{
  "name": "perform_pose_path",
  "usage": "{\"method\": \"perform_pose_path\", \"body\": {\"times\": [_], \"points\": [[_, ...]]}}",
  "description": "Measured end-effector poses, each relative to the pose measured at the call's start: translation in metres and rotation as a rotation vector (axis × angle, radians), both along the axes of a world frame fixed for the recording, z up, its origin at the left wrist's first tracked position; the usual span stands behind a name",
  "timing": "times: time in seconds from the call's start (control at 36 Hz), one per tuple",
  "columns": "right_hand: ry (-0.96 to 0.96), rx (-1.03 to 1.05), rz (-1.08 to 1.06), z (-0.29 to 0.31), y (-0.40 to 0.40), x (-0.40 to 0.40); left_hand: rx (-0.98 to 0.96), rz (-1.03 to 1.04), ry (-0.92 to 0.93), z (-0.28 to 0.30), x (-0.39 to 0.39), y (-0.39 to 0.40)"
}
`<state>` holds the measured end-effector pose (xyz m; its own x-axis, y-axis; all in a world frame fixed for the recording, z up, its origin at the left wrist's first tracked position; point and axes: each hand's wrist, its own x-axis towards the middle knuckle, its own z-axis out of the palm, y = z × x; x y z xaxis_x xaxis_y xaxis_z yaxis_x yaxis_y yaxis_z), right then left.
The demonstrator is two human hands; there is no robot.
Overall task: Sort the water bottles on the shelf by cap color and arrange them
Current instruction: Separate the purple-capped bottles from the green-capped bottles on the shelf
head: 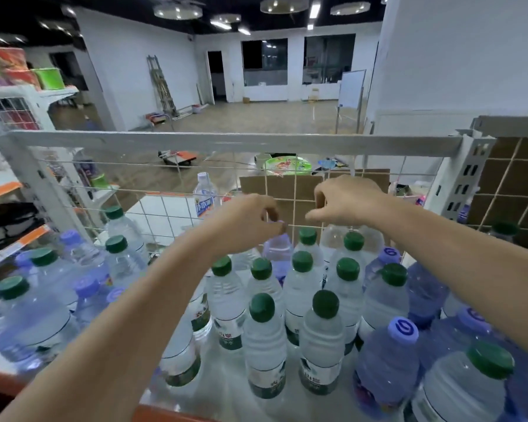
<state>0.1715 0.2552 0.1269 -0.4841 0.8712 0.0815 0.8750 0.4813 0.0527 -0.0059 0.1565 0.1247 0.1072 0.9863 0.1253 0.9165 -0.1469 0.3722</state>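
Head view puts both our forearms reaching in from the bottom of the frame toward the wire mesh panel [171, 208] at the back of the shelf [226, 379]. Our left hand [247, 222], near the centre of the frame, curls its fingers around the cap of a purple-capped bottle [277, 249] that stands against the mesh, so its fingertips are clamped on that cap. Our right hand [345, 197], just to the right of it and a little higher, hangs over a clear bottle [337, 239] at the back row with thumb and fingers bent toward each other; we cannot tell whether they are pinching anything. Below the hands, in the centre and lower centre, stands a tight cluster of green-capped bottles [264, 339] with green-and-white labels whose printing is too blurred to read. At the lower right we see purple-tinted bottles [389, 360] whose lilac caps carry a round swirl logo, with one more green cap [489, 359] among them. On the left side green and purple caps stand mixed together [43, 287]. Beyond the mesh, above centre, a lone bottle with a pale cap [205, 193] wears a blue and orange label; its lettering is illegible.
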Motion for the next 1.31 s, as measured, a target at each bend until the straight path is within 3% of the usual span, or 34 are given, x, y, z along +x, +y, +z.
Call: {"method": "perform_pose_path", "body": {"times": [0.28, 0.44, 0.69, 0.81, 0.92, 1.11, 1.31], "points": [[0.117, -0.105, 0.085, -0.009, 0.005, -0.069, 0.007, 0.345, -0.006, 0.035, -0.113, -0.045], [0.042, -0.117, 0.068, -0.020, 0.010, -0.098, -0.225, 0.456, 0.106, 0.025, -0.145, -0.072], [-0.204, -0.176, -0.002, -0.041, 0.023, -0.115, -0.585, 0.455, 0.289, -0.023, -0.151, -0.078], [-0.298, -0.277, -0.057, -0.046, 0.029, -0.117, -0.665, 0.453, 0.237, -0.046, -0.159, -0.075], [-0.299, -0.328, -0.083, -0.052, 0.030, -0.113, -0.611, 0.430, 0.171, -0.053, -0.165, -0.071], [-0.123, -0.393, -0.036, -0.050, 0.034, -0.107, -0.554, 0.355, 0.180, -0.031, -0.161, -0.073], [0.102, -0.147, -0.021, -0.017, 0.014, -0.090, -0.226, 0.274, 0.273, 0.031, -0.157, -0.082]]}}
